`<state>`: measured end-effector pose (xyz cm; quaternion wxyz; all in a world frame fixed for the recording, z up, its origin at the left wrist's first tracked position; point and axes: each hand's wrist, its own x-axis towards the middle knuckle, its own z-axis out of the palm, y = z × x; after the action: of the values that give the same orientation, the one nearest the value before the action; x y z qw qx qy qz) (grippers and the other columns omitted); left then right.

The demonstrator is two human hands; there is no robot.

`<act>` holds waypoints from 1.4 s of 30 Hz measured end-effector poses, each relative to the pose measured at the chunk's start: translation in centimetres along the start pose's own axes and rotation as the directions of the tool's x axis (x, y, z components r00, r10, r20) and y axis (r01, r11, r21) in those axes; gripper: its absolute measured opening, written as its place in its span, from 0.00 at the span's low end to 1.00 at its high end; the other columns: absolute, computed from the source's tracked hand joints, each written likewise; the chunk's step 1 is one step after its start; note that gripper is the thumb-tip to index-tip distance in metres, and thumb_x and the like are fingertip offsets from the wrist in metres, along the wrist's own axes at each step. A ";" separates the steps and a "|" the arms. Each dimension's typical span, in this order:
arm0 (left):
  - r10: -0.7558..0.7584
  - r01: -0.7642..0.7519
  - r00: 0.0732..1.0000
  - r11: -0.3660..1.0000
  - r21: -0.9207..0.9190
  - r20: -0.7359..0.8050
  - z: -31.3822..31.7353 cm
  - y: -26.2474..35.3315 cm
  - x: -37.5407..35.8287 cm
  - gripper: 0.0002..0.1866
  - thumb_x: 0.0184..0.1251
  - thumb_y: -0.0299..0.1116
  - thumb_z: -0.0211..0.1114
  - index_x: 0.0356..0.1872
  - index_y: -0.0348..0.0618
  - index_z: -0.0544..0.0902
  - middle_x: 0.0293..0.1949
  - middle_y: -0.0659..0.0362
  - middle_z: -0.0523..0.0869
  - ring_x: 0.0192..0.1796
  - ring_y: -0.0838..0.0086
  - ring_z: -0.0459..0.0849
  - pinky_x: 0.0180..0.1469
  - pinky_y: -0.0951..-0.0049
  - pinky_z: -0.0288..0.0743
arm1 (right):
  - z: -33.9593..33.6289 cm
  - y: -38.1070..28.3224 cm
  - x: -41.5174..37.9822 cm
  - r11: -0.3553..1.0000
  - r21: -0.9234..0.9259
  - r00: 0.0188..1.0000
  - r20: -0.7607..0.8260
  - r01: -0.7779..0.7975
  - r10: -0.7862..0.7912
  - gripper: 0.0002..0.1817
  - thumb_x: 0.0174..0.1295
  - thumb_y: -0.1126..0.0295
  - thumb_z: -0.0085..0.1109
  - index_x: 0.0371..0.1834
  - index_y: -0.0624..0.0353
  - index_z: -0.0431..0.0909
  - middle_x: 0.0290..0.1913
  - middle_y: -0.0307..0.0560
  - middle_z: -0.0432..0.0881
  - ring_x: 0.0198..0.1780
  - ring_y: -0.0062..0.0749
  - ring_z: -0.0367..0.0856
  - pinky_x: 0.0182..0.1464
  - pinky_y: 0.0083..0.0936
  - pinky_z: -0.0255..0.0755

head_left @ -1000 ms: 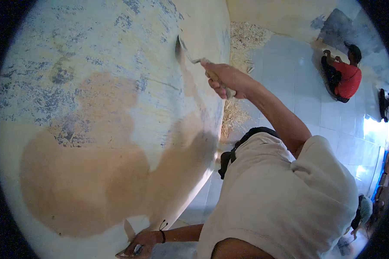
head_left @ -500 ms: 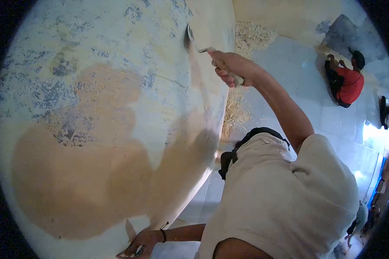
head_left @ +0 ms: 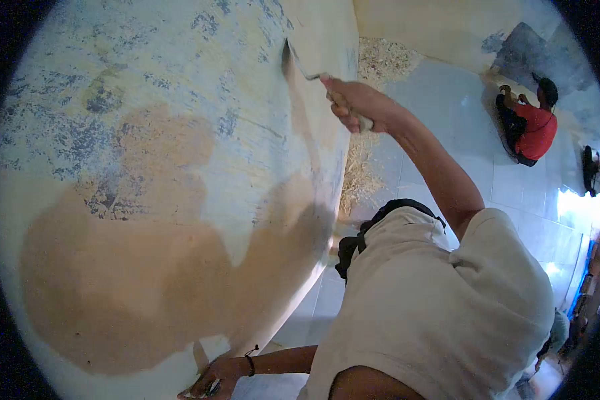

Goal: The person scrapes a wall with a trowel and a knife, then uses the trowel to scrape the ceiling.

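Note:
My right hand (head_left: 359,105) is wrapped round the pale handle of a trowel (head_left: 298,63). Its bent neck leads to a narrow-looking blade, which lies against the wall (head_left: 247,160). Around the blade the wall is pale, with blue-grey patches left of it and smoother cream to the right. My left hand (head_left: 217,381), with a dark cord at the wrist, is low by the wall at the bottom edge. Its fingers are curled, and a thin, blade-like shape shows above them. I cannot make out what it holds.
Pale flakes (head_left: 363,170) lie along the foot of the wall on the tiled floor (head_left: 440,127). A person in a red top (head_left: 535,133) crouches by another wall at the upper right. Dark footwear (head_left: 590,170) sits at the right. My shadow covers the lower wall.
The trowel and my right hand have shifted very slightly left, along with a small tilt of the view. Both hands keep their grip; the blade stays at the wall.

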<state>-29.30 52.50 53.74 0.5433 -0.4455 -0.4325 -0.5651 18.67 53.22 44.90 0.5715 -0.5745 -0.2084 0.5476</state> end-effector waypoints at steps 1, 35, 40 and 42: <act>0.000 0.000 1.000 1.000 -0.015 -0.004 0.0 0.1 0.0 0.16 0.80 0.25 0.46 0.57 0.35 0.81 0.67 0.43 0.76 0.75 0.49 0.66 0.70 0.47 0.65 | 0.0 0.0 -0.4 0.999 -0.033 1.000 0.006 -0.010 0.010 0.30 0.74 0.38 0.47 0.22 0.50 0.64 0.15 0.30 0.64 0.12 0.16 0.62 0.14 0.20 0.59; -0.012 0.011 1.000 1.000 -0.017 -0.005 0.1 0.5 -0.1 0.14 0.80 0.27 0.51 0.57 0.34 0.80 0.67 0.43 0.74 0.76 0.49 0.65 0.70 0.49 0.66 | 0.6 -0.9 -0.3 0.999 0.013 0.999 0.038 0.030 -0.031 0.28 0.73 0.38 0.49 0.28 0.50 0.66 0.18 0.32 0.68 0.14 0.17 0.65 0.17 0.21 0.63; -0.031 0.032 0.999 0.994 -0.103 0.008 -0.2 -0.4 -0.4 0.16 0.80 0.32 0.49 0.58 0.35 0.79 0.70 0.44 0.71 0.78 0.50 0.61 0.71 0.50 0.66 | -1.5 -1.3 2.0 0.994 -0.094 0.998 -0.021 0.054 -0.056 0.28 0.74 0.38 0.46 0.27 0.51 0.67 0.17 0.32 0.68 0.12 0.19 0.65 0.17 0.22 0.65; -0.073 0.074 0.997 0.994 -0.084 0.012 0.0 -0.1 -0.3 0.17 0.81 0.34 0.49 0.59 0.35 0.79 0.70 0.44 0.71 0.78 0.50 0.61 0.70 0.51 0.66 | -0.7 -0.2 0.8 0.995 -0.094 0.999 0.018 0.046 -0.045 0.29 0.74 0.38 0.46 0.25 0.50 0.67 0.16 0.32 0.67 0.12 0.20 0.66 0.15 0.24 0.63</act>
<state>-29.38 52.62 53.45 0.5010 -0.4543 -0.4267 -0.6005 19.60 53.64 44.57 0.5543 -0.5915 -0.2517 0.5287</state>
